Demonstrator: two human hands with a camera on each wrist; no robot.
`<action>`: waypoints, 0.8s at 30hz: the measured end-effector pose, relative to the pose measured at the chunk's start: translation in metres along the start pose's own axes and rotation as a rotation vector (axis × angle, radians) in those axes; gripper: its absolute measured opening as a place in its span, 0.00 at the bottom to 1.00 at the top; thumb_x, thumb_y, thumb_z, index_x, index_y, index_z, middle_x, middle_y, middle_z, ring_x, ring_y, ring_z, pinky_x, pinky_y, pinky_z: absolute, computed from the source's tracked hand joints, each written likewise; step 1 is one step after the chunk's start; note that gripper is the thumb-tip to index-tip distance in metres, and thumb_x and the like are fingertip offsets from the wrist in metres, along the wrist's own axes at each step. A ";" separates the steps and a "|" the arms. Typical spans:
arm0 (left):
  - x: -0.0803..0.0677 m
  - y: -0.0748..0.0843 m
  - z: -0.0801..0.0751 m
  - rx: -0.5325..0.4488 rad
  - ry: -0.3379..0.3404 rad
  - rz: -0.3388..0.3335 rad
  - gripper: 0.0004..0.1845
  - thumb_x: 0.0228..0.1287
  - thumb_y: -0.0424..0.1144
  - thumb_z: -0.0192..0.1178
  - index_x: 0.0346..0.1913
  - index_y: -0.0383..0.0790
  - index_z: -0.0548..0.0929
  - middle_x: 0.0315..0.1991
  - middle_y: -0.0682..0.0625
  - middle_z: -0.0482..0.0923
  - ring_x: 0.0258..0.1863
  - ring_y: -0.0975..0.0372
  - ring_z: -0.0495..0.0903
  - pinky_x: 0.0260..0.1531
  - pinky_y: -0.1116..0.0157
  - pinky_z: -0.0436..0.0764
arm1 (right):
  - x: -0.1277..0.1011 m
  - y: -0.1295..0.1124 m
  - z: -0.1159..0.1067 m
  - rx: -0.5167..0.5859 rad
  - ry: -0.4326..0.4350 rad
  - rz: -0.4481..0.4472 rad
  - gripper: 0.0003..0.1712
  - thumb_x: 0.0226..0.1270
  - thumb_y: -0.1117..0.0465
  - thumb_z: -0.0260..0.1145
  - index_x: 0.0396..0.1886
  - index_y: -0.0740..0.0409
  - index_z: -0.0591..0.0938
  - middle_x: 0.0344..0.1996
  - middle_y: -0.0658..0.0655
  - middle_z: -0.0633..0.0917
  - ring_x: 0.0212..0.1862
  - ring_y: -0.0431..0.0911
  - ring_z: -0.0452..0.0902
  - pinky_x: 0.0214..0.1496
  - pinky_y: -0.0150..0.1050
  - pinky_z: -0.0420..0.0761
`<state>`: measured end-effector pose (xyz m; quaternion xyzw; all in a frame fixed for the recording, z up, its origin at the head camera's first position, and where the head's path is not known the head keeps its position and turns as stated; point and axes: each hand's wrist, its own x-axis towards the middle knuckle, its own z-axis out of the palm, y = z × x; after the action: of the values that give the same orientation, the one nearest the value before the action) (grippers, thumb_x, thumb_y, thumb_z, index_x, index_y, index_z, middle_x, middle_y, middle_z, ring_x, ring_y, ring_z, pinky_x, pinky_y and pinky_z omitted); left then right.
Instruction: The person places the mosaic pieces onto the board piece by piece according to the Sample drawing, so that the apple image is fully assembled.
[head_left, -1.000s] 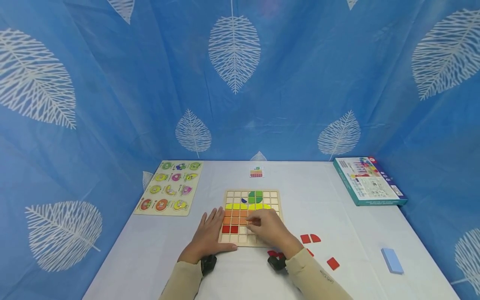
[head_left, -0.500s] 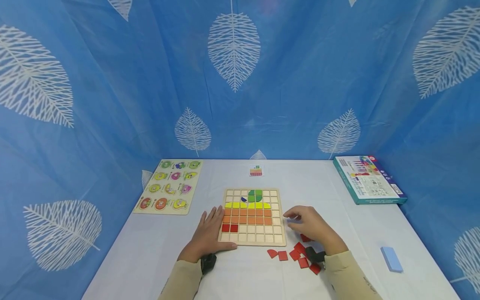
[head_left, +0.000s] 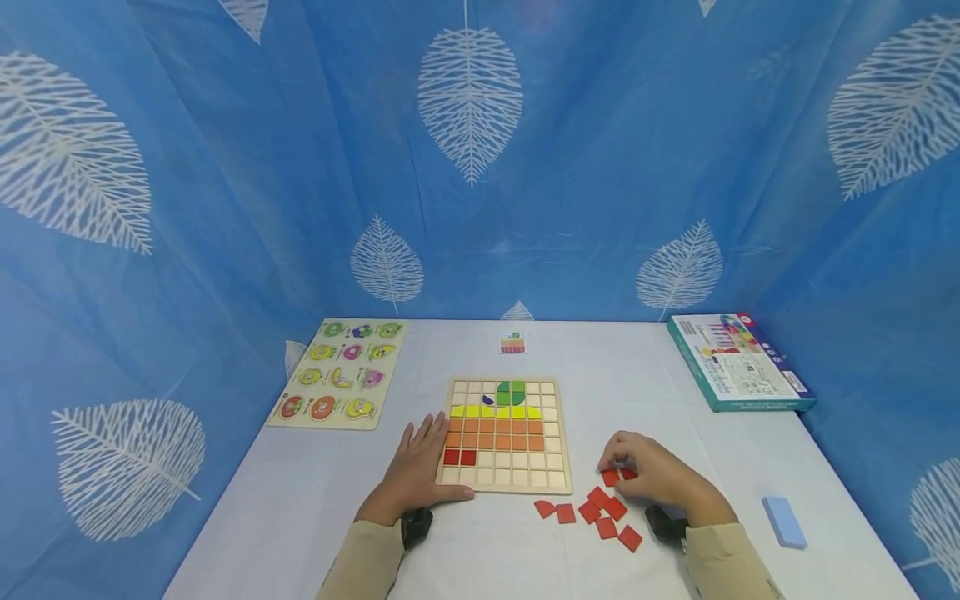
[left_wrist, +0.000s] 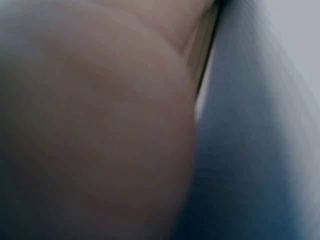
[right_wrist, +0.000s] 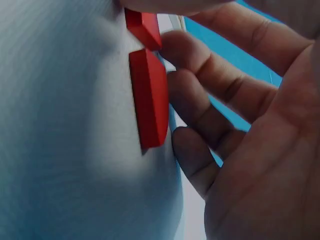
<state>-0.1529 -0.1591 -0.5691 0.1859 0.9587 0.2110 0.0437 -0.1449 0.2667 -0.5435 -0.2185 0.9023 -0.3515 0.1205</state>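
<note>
My left hand [head_left: 412, 468] lies with spread, straight fingers along the left edge of a wooden grid board [head_left: 562, 479], thumb at its front edge. Tiles fill part of the grid: green on top, then yellow, orange [head_left: 497, 433], and two red squares [head_left: 460, 457] at the lower left. To the right of the board, my right hand [head_left: 656, 475] pinches a red square tile [head_left: 611, 477] on the table. A red quarter-circle tile [right_wrist: 150, 100] lies beside it under the curled fingers. The left wrist view is mostly blurred skin.
Several loose red tiles [head_left: 606, 527] lie in front of the right hand. A small pattern card [head_left: 514, 342] sits behind the board. A fruit puzzle board [head_left: 337, 375] is at the left, a box [head_left: 738, 362] at the back right, a blue block [head_left: 784, 522] at the right.
My right hand has moved from over the board to the right, then down to the red square tile beside the quarter-circle. My left hand has stayed in place.
</note>
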 end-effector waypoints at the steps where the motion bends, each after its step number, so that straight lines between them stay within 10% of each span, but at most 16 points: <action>1: 0.000 0.000 0.000 -0.005 -0.002 0.000 0.72 0.45 0.76 0.74 0.83 0.32 0.56 0.83 0.40 0.53 0.82 0.46 0.47 0.78 0.42 0.41 | -0.001 0.001 0.000 0.006 0.002 -0.004 0.14 0.59 0.66 0.81 0.37 0.41 0.89 0.41 0.41 0.81 0.47 0.44 0.76 0.56 0.42 0.83; 24: 0.002 -0.004 0.005 0.024 -0.017 -0.007 0.73 0.46 0.80 0.69 0.85 0.36 0.54 0.84 0.43 0.51 0.83 0.48 0.45 0.78 0.43 0.39 | 0.003 -0.001 0.004 0.064 0.074 -0.024 0.12 0.58 0.69 0.77 0.39 0.48 0.89 0.37 0.43 0.85 0.39 0.43 0.79 0.46 0.37 0.83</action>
<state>-0.1558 -0.1599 -0.5757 0.1851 0.9614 0.1975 0.0503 -0.1451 0.2622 -0.5461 -0.2125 0.8916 -0.3896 0.0899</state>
